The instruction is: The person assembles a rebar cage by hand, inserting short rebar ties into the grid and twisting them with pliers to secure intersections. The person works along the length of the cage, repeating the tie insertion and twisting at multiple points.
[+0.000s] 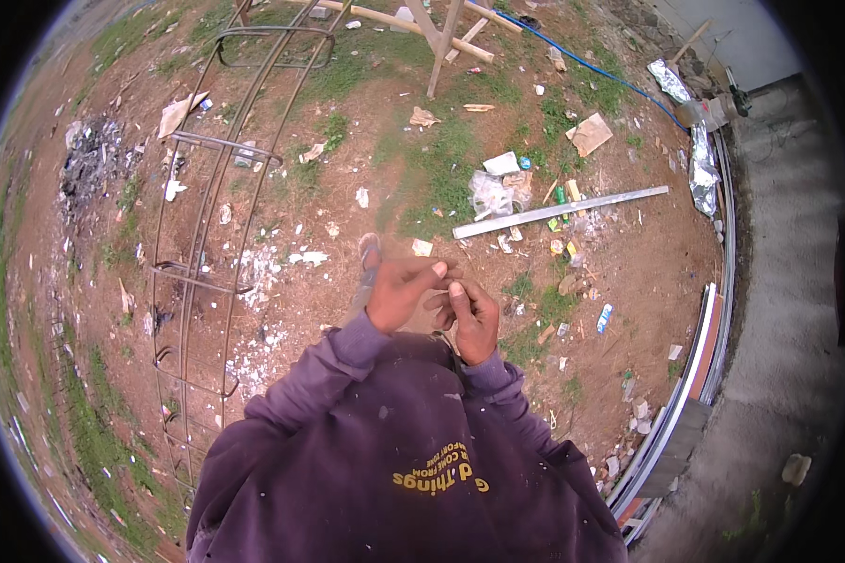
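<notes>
In front of my chest, close together, are my two hands. My left hand [405,289] has its thumb and fingers pressed together in a pinch, pointing right. Beside it, my right hand [475,321] is curled, its thumb tip against the fingers. Whatever the fingertips hold, if anything, is too small to make out. To the left of my hands a long rebar cage [197,279] with square stirrups runs away from me, its bars apart from both hands. My sandalled foot [371,248] shows on the dirt just beyond my left hand.
A pale straight bar [563,210] lies ahead on the right, near a clear plastic bag [491,195] and scattered litter. Wooden posts [446,47] stand at the far side. A blue hose [596,64] trails toward the grey wall [784,281], where long metal lengths [687,394] lie.
</notes>
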The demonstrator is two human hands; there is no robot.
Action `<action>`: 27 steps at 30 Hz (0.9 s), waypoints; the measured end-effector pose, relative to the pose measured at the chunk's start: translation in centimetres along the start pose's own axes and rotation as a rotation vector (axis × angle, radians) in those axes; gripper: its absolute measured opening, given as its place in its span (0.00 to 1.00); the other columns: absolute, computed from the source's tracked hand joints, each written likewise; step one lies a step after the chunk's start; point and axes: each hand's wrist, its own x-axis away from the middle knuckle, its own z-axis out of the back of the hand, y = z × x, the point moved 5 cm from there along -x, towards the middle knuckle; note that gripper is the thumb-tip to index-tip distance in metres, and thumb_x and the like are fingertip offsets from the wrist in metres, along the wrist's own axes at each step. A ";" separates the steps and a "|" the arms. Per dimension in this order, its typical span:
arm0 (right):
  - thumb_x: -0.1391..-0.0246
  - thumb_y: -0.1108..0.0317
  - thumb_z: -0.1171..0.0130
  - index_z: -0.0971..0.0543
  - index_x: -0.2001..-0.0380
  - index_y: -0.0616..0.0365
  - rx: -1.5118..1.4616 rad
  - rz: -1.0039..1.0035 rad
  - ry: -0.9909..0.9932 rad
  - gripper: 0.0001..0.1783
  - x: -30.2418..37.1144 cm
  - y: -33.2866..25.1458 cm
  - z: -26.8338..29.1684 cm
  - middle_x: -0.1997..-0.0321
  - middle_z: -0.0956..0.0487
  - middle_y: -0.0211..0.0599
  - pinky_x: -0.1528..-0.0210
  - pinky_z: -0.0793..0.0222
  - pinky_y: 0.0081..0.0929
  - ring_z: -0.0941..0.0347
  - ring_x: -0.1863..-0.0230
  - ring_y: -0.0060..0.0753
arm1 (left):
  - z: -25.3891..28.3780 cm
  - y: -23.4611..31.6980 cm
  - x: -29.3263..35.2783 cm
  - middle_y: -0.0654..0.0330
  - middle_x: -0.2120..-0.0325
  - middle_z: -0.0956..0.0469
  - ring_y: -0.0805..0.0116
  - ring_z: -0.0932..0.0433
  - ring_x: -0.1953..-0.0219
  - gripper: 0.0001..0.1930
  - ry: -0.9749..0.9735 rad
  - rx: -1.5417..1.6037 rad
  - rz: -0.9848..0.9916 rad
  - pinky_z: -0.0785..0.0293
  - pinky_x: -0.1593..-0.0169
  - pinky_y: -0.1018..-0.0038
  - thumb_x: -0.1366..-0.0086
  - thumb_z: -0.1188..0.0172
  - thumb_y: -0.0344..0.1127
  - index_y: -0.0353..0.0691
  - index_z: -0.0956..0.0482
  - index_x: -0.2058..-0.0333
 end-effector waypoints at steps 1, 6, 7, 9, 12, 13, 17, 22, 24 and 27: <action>0.30 0.60 0.52 0.22 0.56 0.65 0.006 -0.007 0.014 0.18 -1.7 -0.4 -0.2 0.72 0.18 0.37 0.78 0.35 0.16 0.28 0.80 0.17 | 0.2 0.3 -1.6 0.54 0.66 0.16 0.72 0.20 0.66 0.16 -0.039 0.014 0.040 0.24 0.60 0.76 0.30 0.43 0.37 0.27 0.19 0.53; 0.30 0.59 0.52 0.23 0.56 0.63 -0.002 0.003 -0.028 0.17 -10.3 -2.7 -2.4 0.72 0.18 0.35 0.76 0.35 0.15 0.28 0.78 0.17 | 3.4 3.6 -9.1 0.58 0.70 0.17 0.77 0.23 0.68 0.16 -0.152 0.014 0.062 0.26 0.66 0.78 0.30 0.42 0.36 0.26 0.18 0.54; 0.30 0.59 0.52 0.23 0.56 0.63 -0.028 0.004 -0.040 0.17 -11.9 -3.0 -3.1 0.73 0.18 0.36 0.76 0.36 0.15 0.28 0.79 0.17 | 4.3 4.5 -10.5 0.57 0.70 0.17 0.77 0.23 0.68 0.16 -0.190 0.027 0.064 0.26 0.65 0.78 0.30 0.42 0.36 0.27 0.18 0.54; 0.30 0.59 0.53 0.23 0.56 0.63 -0.066 0.001 -0.065 0.18 -14.1 -3.9 -4.2 0.73 0.18 0.36 0.77 0.36 0.14 0.27 0.79 0.17 | 5.5 6.0 -12.7 0.56 0.69 0.16 0.76 0.22 0.67 0.16 -0.208 0.033 0.085 0.25 0.64 0.78 0.30 0.42 0.36 0.27 0.18 0.54; 0.30 0.58 0.53 0.24 0.56 0.64 -0.064 0.000 -0.005 0.18 -15.8 -5.2 -5.2 0.74 0.18 0.37 0.77 0.36 0.14 0.28 0.80 0.18 | 6.3 7.9 -14.6 0.59 0.74 0.20 0.75 0.24 0.75 0.16 -0.252 -0.010 0.022 0.27 0.69 0.77 0.30 0.43 0.36 0.26 0.19 0.54; 0.30 0.58 0.53 0.24 0.56 0.64 -0.088 -0.012 -0.006 0.18 -16.1 -5.6 -5.5 0.74 0.18 0.37 0.78 0.37 0.14 0.28 0.80 0.18 | 6.3 8.4 -15.1 0.60 0.77 0.21 0.75 0.25 0.79 0.17 -0.266 -0.040 -0.026 0.28 0.72 0.76 0.29 0.43 0.36 0.25 0.20 0.54; 0.30 0.58 0.53 0.23 0.58 0.64 -0.107 -0.094 -0.015 0.19 -17.6 -5.7 -5.4 0.76 0.20 0.37 0.79 0.40 0.14 0.30 0.82 0.17 | 6.8 8.1 -16.3 0.57 0.70 0.19 0.75 0.23 0.71 0.15 -0.248 0.074 -0.022 0.27 0.66 0.77 0.31 0.42 0.36 0.27 0.19 0.54; 0.31 0.56 0.51 0.22 0.64 0.63 -0.121 -0.250 -0.182 0.20 -19.8 -4.6 -5.4 0.80 0.24 0.34 0.81 0.43 0.15 0.35 0.85 0.17 | 8.2 8.8 -16.8 0.54 0.62 0.17 0.72 0.21 0.61 0.14 -0.194 0.173 -0.089 0.24 0.58 0.76 0.32 0.40 0.36 0.29 0.17 0.58; 0.32 0.55 0.49 0.22 0.65 0.63 -0.193 -0.246 -0.292 0.20 -20.6 -4.7 -6.1 0.82 0.26 0.33 0.82 0.45 0.16 0.36 0.85 0.19 | 8.7 9.3 -16.8 0.56 0.66 0.18 0.72 0.21 0.63 0.13 -0.122 0.126 -0.003 0.24 0.60 0.75 0.31 0.40 0.36 0.29 0.17 0.61; 0.32 0.55 0.50 0.22 0.65 0.62 -0.151 -0.148 -0.440 0.20 -21.7 -4.6 -7.2 0.83 0.28 0.29 0.79 0.44 0.18 0.36 0.82 0.17 | 9.6 11.1 -16.2 0.58 0.72 0.20 0.71 0.21 0.66 0.12 0.097 0.210 -0.067 0.24 0.63 0.74 0.31 0.41 0.36 0.29 0.18 0.64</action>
